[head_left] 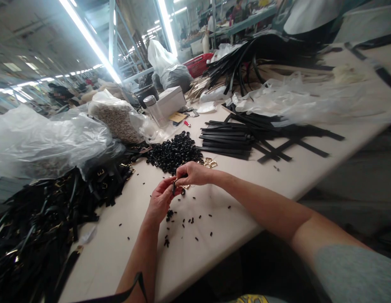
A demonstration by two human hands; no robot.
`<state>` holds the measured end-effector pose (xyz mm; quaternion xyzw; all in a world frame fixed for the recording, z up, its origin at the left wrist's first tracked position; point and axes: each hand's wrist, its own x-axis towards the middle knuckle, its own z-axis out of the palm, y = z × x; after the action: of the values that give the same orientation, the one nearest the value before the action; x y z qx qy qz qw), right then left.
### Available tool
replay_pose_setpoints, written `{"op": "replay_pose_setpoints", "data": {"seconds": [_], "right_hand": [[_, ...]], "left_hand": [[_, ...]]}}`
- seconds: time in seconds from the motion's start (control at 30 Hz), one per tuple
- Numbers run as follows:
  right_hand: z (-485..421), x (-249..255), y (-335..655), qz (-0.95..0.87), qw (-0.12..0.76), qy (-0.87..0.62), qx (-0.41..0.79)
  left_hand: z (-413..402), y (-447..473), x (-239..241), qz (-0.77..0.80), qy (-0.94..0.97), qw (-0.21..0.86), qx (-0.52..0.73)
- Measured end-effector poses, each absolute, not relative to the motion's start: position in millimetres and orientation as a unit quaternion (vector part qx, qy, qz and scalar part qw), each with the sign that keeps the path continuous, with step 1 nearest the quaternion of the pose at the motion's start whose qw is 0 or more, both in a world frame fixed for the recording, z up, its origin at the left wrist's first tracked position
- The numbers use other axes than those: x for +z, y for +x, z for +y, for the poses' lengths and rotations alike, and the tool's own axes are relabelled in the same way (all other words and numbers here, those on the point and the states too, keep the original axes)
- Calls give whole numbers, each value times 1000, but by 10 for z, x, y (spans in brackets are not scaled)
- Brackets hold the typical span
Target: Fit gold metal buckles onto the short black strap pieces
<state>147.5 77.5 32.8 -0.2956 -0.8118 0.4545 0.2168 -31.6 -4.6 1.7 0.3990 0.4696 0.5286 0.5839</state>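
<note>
My left hand (160, 201) and my right hand (192, 173) meet above the white table (214, 223), fingertips pinched together on a small black strap piece (174, 187) with a gold fitting. Both hands are closed around it. Just beyond them lies a heap of small black loops (173, 152) and a few gold buckles (210, 162). Tiny black bits (186, 221) are scattered on the table below my hands.
A big pile of black straps with gold buckles (50, 214) fills the left. Stacked black strips (233, 139) lie right of centre. Clear plastic bags (44, 141), a white box (172, 100), a bottle (153, 109) and more straps stand behind. People work at far tables.
</note>
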Motion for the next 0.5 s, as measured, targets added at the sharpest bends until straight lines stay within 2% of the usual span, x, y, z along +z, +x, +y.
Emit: {"op": "replay_pose_setpoints", "data": {"seconds": [0.13, 0.23, 0.37, 0.5], "right_hand": [[802, 345, 1512, -838, 234, -306, 387], [790, 333, 1509, -860, 270, -332, 279], [778, 273, 1474, -885, 310, -308, 159], [797, 248, 1462, -870, 401, -268, 102]], "left_hand": [[-22, -325, 19, 507, 430, 513, 543], [-29, -288, 42, 532, 467, 476, 522], [-37, -244, 29, 552, 511, 457, 474], [11, -256, 5, 551, 419, 475, 544]]}}
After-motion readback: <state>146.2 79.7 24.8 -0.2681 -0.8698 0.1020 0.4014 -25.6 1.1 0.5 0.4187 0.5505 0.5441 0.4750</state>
